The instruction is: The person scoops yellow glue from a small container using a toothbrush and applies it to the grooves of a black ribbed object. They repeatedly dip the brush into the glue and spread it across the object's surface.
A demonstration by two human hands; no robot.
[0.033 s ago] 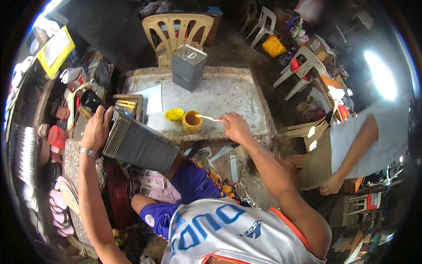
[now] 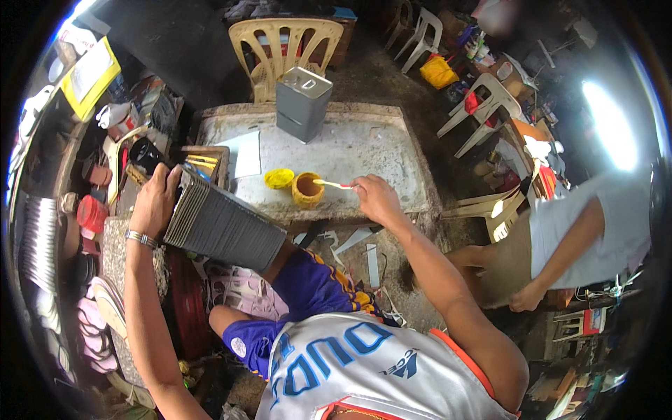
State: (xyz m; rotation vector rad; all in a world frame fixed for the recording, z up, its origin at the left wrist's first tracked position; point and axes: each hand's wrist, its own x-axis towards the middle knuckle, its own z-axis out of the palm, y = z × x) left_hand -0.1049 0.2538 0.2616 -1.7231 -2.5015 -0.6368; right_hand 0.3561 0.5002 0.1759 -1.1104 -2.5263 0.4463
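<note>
My left hand is closed on the upper left end of a thick stack of thin dark grey sheets, which leans over my leg. In my closed right hand is a slim brush with a white and red handle. The brush's far end meets the mouth of a yellow jar with brownish contents; its tip is hidden. Beside the jar lies a yellow lid. Both stand near the front edge of a low pale table.
A tall grey metal can and a white sheet are on the table. Behind it stands a beige plastic chair. Another person sits close on the right. Shelves with footwear line the left. Pale offcuts lie near my knee.
</note>
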